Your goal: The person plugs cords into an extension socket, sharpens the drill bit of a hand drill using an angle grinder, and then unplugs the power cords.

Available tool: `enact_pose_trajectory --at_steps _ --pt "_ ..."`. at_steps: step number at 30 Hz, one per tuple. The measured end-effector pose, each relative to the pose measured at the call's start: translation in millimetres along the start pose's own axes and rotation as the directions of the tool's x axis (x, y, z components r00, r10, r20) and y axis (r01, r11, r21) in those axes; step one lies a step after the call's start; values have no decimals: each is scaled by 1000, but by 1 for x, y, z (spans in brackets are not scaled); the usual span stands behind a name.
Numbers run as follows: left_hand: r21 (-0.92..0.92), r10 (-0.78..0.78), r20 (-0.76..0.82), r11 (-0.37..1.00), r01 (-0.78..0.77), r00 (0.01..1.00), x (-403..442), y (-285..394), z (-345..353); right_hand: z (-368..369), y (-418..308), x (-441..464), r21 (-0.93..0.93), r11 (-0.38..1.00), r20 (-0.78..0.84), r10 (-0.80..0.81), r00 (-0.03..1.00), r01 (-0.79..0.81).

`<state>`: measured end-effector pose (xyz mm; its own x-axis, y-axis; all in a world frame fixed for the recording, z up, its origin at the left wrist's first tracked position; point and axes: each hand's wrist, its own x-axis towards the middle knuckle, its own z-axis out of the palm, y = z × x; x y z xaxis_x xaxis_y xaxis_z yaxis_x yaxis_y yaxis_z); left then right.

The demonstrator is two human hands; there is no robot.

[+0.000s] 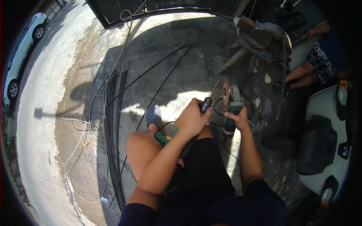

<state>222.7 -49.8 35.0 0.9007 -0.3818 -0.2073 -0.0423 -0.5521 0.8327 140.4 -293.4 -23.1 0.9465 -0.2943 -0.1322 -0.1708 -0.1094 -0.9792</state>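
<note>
My left hand (191,118) is wrapped round the front of a green power drill (188,147), close behind its black chuck (206,104). The drill rests against my lap, and its twist bit (215,89) points up and away from me. In my right hand (239,117) is an angle grinder (235,101), gripped by its body. The grinder's reddish-brown disc (226,92) stands on edge just right of the bit; whether the two touch I cannot tell. My forearm and hand hide part of the drill's body.
Long dark metal bars (112,139) lie on the concrete to my left, beside a loose pale cable (77,119). A wooden stand (249,47) is ahead right. Another person's leg (301,71) shows near a white vehicle (320,109). A parked car (24,52) is far left.
</note>
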Motion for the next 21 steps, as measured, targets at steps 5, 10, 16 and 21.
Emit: enact_pose_trajectory --at_steps 5,10,16,21 --pt "-17 46 -101 999 -48 994 -1 -1 2 -11 -10 1 -291 955 -102 -87 991 54" --pt "11 28 -87 1000 -27 996 -1 0 2 -21 -29 4 -453 890 -120 -122 985 54" --pt "-10 14 -66 1000 -15 998 -1 1 2 -24 -30 7 -466 884 -125 -114 986 44" --pt "-4 -3 -42 1000 3 999 -1 3 0 -17 -38 6 -513 854 -72 -146 987 89"
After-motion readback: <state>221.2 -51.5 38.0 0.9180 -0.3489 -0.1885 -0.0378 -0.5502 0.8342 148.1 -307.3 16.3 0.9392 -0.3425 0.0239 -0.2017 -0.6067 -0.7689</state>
